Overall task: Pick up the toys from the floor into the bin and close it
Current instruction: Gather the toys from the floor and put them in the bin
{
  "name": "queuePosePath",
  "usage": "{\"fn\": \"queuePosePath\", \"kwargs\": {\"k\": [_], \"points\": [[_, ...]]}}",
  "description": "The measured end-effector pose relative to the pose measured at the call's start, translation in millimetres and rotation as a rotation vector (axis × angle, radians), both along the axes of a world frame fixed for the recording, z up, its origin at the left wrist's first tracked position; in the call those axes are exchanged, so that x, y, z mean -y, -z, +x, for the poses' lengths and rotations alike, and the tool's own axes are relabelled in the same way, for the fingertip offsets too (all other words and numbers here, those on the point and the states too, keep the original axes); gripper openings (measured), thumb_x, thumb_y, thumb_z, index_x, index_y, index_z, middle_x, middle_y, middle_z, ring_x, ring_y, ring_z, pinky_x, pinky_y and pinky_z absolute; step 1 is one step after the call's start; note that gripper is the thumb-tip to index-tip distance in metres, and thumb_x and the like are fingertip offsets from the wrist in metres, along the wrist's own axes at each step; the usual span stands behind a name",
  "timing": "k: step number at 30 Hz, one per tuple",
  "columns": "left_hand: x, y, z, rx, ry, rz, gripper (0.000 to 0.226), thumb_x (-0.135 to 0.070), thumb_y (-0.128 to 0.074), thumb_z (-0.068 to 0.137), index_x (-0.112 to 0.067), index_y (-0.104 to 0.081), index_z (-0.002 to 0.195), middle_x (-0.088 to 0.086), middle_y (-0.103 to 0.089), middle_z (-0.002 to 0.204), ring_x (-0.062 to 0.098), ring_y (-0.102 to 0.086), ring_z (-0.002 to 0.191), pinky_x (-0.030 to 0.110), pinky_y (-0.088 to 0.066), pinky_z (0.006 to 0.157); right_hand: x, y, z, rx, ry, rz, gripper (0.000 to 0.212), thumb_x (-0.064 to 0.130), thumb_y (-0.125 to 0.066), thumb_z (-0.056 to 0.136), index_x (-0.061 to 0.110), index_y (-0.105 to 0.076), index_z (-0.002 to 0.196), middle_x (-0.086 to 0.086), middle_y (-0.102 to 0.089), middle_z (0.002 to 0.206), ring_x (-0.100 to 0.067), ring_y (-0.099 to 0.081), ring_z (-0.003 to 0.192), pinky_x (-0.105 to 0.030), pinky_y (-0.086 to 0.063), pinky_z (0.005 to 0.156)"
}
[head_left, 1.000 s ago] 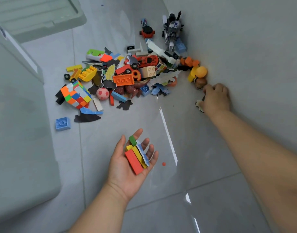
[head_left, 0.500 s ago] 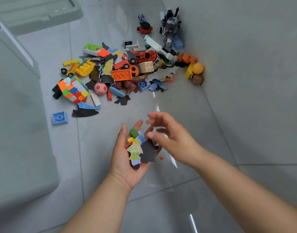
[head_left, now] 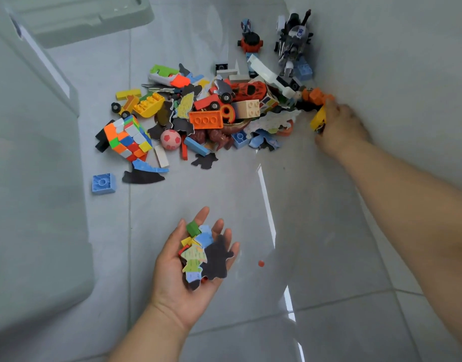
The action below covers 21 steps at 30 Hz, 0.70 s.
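Big grey-green bin [head_left: 36, 178] along the whole left side, well left of the left hand [head_left: 172, 275] and its fingers [head_left: 202, 218]. Lid [head_left: 81, 19] off, flat on the grey tiled floor [head_left: 316, 322] in the top-left corner, far beyond those fingertips. Toy pile [head_left: 211, 113] spread on the floor ahead of the L fingers, stretching across to the right hand [head_left: 342, 126] by the wall [head_left: 407, 61].

In the pile, approx. by size:
- grey robot figure [head_left: 293, 35] at the far end, beyond the R fingers [head_left: 331, 113]
- scrambled puzzle cube [head_left: 128, 138] at the near-left edge, ahead-left of the L fingertips
- red toy car [head_left: 250, 90] mid-pile
- orange brick [head_left: 205, 120] just in front of the car
- pink ball [head_left: 170, 139] just right of the cube

Lone blue brick [head_left: 103, 183] apart from the pile, between bin and L fingers.

Left hand palm up, fingers loosely spread and only slightly cupped, carrying a small stack. Card puzzle pieces [head_left: 195, 257] in it, one black side up, plus a green block [head_left: 193, 228] near the fingertips.

Right hand blurred, knuckles up, fingers curled down onto the pile's right edge. Yellow block [head_left: 319, 118] touching them; gripped or not, can't tell.

Tiny red bead [head_left: 261, 263] on the floor just right of the L fingers.
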<state>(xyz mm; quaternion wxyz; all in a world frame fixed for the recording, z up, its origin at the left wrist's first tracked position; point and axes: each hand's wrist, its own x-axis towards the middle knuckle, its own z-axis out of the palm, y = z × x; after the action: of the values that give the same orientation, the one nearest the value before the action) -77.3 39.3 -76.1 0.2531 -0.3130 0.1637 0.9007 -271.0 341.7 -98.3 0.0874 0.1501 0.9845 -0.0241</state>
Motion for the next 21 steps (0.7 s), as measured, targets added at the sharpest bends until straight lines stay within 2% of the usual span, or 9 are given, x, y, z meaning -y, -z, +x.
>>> {"fn": "queuePosePath", "kwargs": {"k": [3, 5, 7, 10, 12, 14, 18, 19, 21], "points": [[-2, 1, 0, 0.035, -0.06, 0.018, 0.083, -0.028, -0.093, 0.032, -0.014, -0.07, 0.111, 0.013, -0.069, 0.104, 0.029, -0.069, 0.086, 0.045, -0.057, 0.068, 12, 18, 11, -0.005, -0.054, 0.133, 0.064, 0.022, -0.045, 0.094, 0.008, -0.011, 0.147, -0.025, -0.019, 0.147, -0.047, -0.034, 0.124, -0.046, -0.03, 0.103], [-6, -3, -1, 0.053, -0.074, 0.015, 0.065, -0.033, -0.085, 0.05, -0.014, -0.071, 0.111, 0.013, -0.069, 0.103, 0.029, -0.07, 0.085, 0.047, -0.057, 0.068, 13, 33, 24, -0.068, -0.029, 0.065, 0.059, 0.019, -0.042, 0.096, 0.008, -0.014, 0.147, -0.026, -0.02, 0.146, -0.047, -0.039, 0.118, -0.046, -0.034, 0.098], [-9, -6, -2, 0.084, -0.073, -0.01, 0.045, -0.035, -0.064, 0.071, -0.014, -0.07, 0.111, 0.013, -0.069, 0.101, 0.027, -0.07, 0.081, 0.047, -0.058, 0.067, 9, 41, 35, -0.163, 0.036, -0.038, 0.057, 0.017, -0.047, 0.093, 0.008, -0.023, 0.144, -0.024, -0.025, 0.144, -0.046, -0.041, 0.116, -0.046, -0.036, 0.096], [-12, -11, -2, 0.093, -0.069, -0.01, 0.043, -0.034, -0.055, 0.077, -0.014, -0.069, 0.112, 0.012, -0.07, 0.1, 0.028, -0.07, 0.08, 0.047, -0.058, 0.066, 1, 38, 46, -0.25, 0.003, -0.084, 0.05, 0.013, -0.053, 0.089, 0.006, -0.038, 0.137, -0.025, -0.036, 0.137, -0.044, -0.041, 0.117, -0.045, -0.032, 0.097], [-12, -13, 0, 0.087, -0.056, -0.003, 0.044, -0.035, -0.055, 0.077, -0.014, -0.07, 0.112, 0.012, -0.07, 0.101, 0.028, -0.07, 0.081, 0.047, -0.058, 0.068, 2, 35, 55, -0.26, -0.099, -0.119, 0.04, 0.008, -0.055, 0.087, 0.001, -0.048, 0.126, -0.027, -0.045, 0.126, -0.043, -0.045, 0.11, -0.044, -0.033, 0.092], [-11, -15, 2, 0.078, -0.038, -0.005, 0.044, -0.035, -0.056, 0.076, -0.013, -0.07, 0.112, 0.013, -0.07, 0.101, 0.028, -0.07, 0.081, 0.047, -0.058, 0.067, 7, 33, 69, -0.296, -0.097, -0.234, 0.034, 0.003, -0.055, 0.084, -0.001, -0.051, 0.118, -0.027, -0.048, 0.121, -0.041, -0.049, 0.105, -0.04, -0.035, 0.086], [-6, -17, 4, 0.058, -0.022, 0.004, 0.054, -0.032, -0.068, 0.061, -0.014, -0.071, 0.111, 0.013, -0.07, 0.101, 0.028, -0.07, 0.082, 0.045, -0.058, 0.064, 18, 28, 93, -0.519, 0.227, -0.461, 0.042, -0.002, -0.055, 0.081, 0.002, -0.048, 0.123, -0.021, -0.048, 0.126, -0.033, -0.047, 0.111, -0.026, -0.03, 0.085], [-4, -16, 5, 0.055, -0.025, 0.002, 0.056, -0.031, -0.073, 0.057, -0.014, -0.071, 0.11, 0.013, -0.07, 0.101, 0.028, -0.07, 0.083, 0.046, -0.058, 0.064, 18, 25, 94, -0.566, 0.307, -0.449, 0.042, 0.0, -0.055, 0.081, 0.004, -0.05, 0.122, -0.02, -0.048, 0.126, -0.032, -0.046, 0.113, -0.025, -0.03, 0.086], [1, -15, 6, 0.037, -0.038, 0.019, 0.071, -0.025, -0.086, 0.041, -0.013, -0.072, 0.109, 0.014, -0.07, 0.103, 0.028, -0.07, 0.085, 0.047, -0.057, 0.067, 18, 21, 90, -0.557, 0.334, -0.374, 0.037, 0.004, -0.057, 0.081, 0.007, -0.054, 0.119, -0.02, -0.048, 0.124, -0.031, -0.046, 0.112, -0.026, -0.03, 0.086]]}}
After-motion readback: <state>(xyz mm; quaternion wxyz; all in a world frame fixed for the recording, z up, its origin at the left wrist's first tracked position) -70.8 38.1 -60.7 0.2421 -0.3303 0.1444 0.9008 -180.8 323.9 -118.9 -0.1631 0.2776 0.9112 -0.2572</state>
